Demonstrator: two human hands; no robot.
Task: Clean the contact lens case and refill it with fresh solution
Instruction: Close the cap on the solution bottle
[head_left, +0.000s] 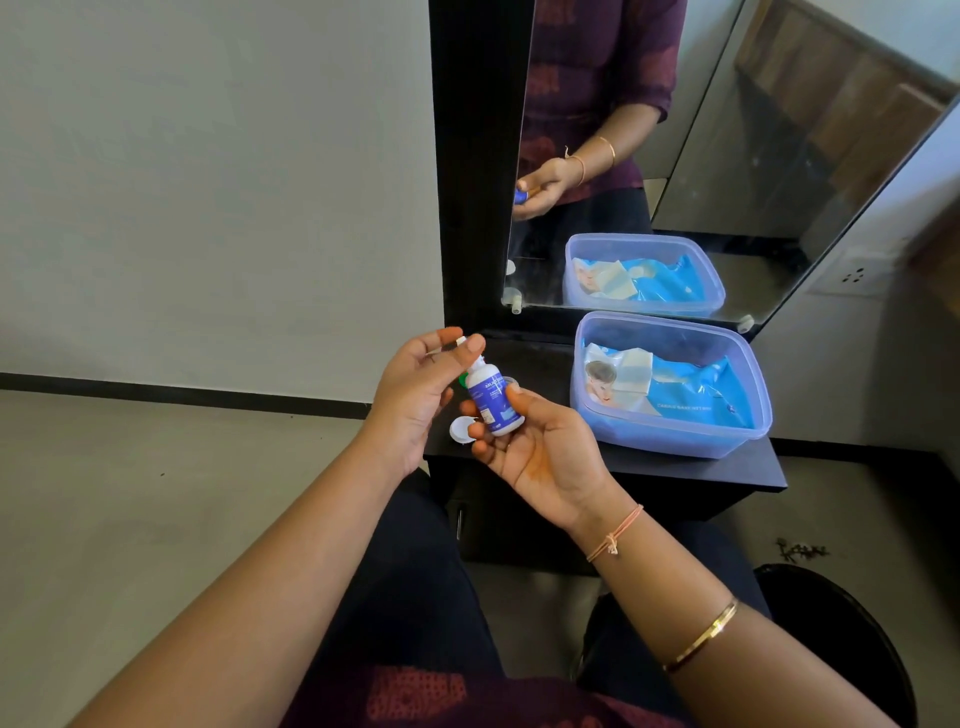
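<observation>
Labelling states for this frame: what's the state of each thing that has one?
small blue-and-white plastic solution bottle: tilted, held in right hand
bottle's white cap: pinched by left hand
round white lens-case lid: off, lying on black shelf
translucent lilac plastic tub: lidless, holds blue wipes pack

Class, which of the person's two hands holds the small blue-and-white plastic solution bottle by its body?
The right hand, wearing the thread bracelet, grips the small blue-and-white plastic solution bottle by its body; the left hand only pinches its white top.
</observation>
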